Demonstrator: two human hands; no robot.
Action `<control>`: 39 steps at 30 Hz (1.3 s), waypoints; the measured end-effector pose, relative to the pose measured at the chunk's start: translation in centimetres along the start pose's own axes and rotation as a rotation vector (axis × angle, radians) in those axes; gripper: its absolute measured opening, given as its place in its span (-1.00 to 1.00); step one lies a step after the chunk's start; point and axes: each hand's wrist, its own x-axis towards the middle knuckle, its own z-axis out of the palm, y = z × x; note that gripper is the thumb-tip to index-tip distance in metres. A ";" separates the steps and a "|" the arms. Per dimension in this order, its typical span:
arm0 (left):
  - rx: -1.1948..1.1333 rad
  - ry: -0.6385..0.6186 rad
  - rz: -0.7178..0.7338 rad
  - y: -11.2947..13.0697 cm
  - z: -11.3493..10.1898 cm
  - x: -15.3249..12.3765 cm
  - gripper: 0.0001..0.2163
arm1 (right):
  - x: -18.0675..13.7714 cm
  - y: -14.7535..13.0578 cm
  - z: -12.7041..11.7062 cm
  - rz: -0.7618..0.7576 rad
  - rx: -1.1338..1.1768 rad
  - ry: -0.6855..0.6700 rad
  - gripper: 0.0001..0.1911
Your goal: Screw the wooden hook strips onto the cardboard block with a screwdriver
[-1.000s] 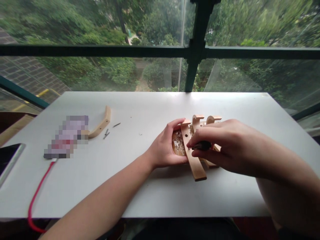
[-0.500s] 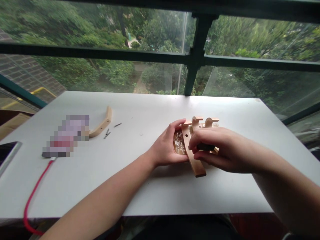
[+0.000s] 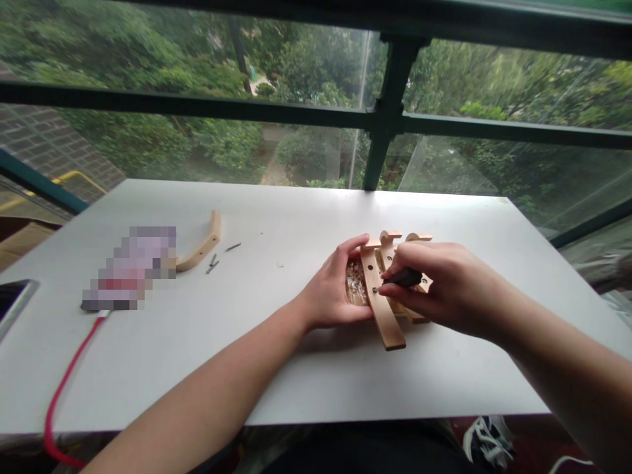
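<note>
My left hand (image 3: 330,283) is wrapped around the left end of a light wooden assembly (image 3: 388,332), thumb on the near side and fingers on the far side. Curved wooden strips with screw holes cross its top, two ending in hook shapes at the far edge. Glossy, crinkled clear material (image 3: 355,282) shows beside the leftmost strip. Pinched in my right hand (image 3: 439,283) is a screwdriver with a dark handle (image 3: 407,277), tilted, its tip end by a screw (image 3: 376,290) in the leftmost strip. The palm hides part of the assembly's right side.
A loose curved wooden piece (image 3: 200,251) and several dark screws (image 3: 212,264) lie left on the white table (image 3: 276,368). Nearby is a pixelated phone-like object (image 3: 133,266) with a red cable (image 3: 62,388). A dark-screened device (image 3: 14,306) sits at the left edge. Windows stand behind.
My right hand has shifted slightly and tilted back, showing more of the dark handle and the screw in the leftmost strip. My left hand keeps its hold on the assembly.
</note>
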 end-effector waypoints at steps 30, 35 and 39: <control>0.027 -0.064 0.054 0.2 -1.0 0.0 0.01 | -0.9 -0.6 -0.2 0.036 0.068 -0.014 -0.89; -0.057 0.023 0.028 0.1 -1.0 0.4 -0.30 | -0.9 -0.2 0.3 0.086 0.080 0.045 -0.78; -0.065 0.110 -0.071 0.0 -0.3 1.4 -0.48 | -1.0 0.0 1.0 0.058 0.114 0.099 -0.82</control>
